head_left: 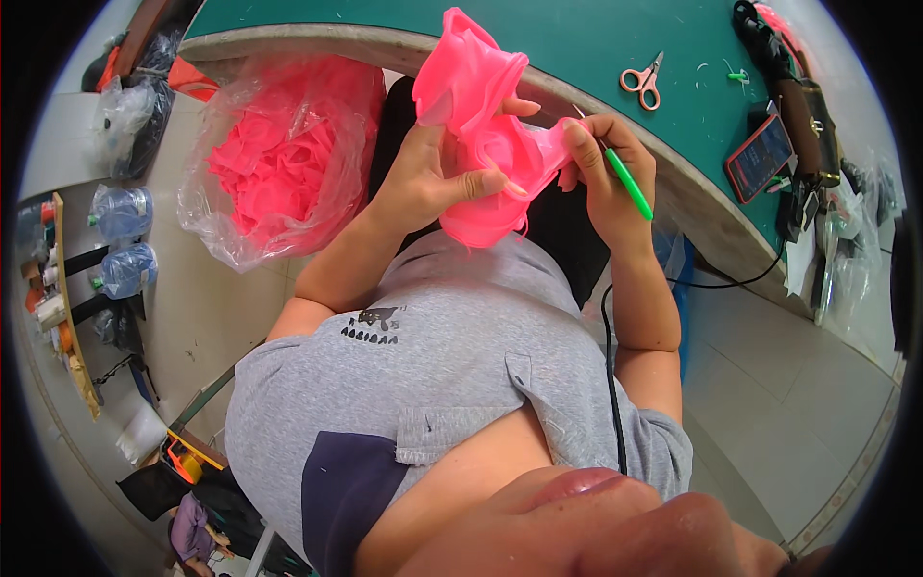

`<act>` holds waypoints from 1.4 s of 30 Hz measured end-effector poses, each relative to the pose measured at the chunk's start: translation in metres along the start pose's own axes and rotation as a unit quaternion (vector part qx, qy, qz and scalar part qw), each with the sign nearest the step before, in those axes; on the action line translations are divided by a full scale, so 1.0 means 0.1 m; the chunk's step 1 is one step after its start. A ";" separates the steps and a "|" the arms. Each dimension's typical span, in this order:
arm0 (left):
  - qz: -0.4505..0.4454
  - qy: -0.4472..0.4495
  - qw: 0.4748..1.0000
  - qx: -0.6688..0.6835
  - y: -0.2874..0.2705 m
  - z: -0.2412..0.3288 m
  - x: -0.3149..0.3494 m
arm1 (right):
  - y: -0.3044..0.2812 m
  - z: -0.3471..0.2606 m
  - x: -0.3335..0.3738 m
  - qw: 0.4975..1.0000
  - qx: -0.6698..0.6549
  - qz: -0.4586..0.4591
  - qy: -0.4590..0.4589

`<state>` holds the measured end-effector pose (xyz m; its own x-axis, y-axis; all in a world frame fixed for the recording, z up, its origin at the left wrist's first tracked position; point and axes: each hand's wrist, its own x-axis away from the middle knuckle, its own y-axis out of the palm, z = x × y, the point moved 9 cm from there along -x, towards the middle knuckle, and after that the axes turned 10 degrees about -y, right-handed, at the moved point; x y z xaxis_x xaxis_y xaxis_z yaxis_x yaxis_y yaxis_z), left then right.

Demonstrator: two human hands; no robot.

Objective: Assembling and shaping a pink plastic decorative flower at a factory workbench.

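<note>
A bundle of bright pink, shiny fabric (471,87) hangs over my lap at the table edge, its layers curled into cup-like folds. My left hand (433,178) is closed around its left side, thumb across the front. My right hand (611,159) pinches a drawn-out corner of the same fabric between thumb and fingers. A slim tool with a green handle (630,183) also sits in my right hand; its thin metal end points up past the fingers. Whether that end is a blade or a point is too small to tell.
Left of my lap stands a clear plastic bag (231,245) full of similar pink pieces (274,163). Pink-handled scissors (644,82) lie on the green tabletop (596,34), with a phone (760,157) further right. A black cable (610,365) runs down my front.
</note>
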<state>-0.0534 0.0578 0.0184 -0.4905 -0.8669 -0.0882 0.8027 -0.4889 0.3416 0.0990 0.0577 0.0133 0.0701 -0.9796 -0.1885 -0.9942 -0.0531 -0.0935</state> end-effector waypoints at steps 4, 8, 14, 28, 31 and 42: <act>0.007 -0.008 1.000 -0.010 -0.02 0.01 0.00 | -0.04 -0.02 -0.01 0.998 -0.033 0.036 -0.030; 0.003 -0.016 1.000 -0.007 -0.03 -0.04 -0.01 | -0.03 -0.03 -0.01 0.996 -0.054 0.060 -0.044; -0.049 -0.048 0.986 0.152 -0.02 -0.17 0.00 | -0.18 -0.11 -0.02 0.988 -0.089 0.101 -0.071; -0.122 -0.172 0.954 0.215 0.00 -0.67 0.00 | -0.08 -0.15 0.08 0.981 -0.145 0.121 -0.050; -0.094 -0.301 0.845 0.433 0.40 -0.72 0.02 | -0.05 -0.19 0.08 0.983 -0.128 0.107 -0.073; 0.043 -0.002 0.997 0.069 0.09 -0.33 -0.12 | -0.11 -0.19 0.07 0.986 -0.073 0.117 -0.090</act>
<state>-0.0290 0.0610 -0.0079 -0.4233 -0.9046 -0.0493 0.7881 -0.3946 0.4724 0.1088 0.0480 0.0315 -0.1619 -0.9188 -0.3601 -0.9852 0.1298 0.1119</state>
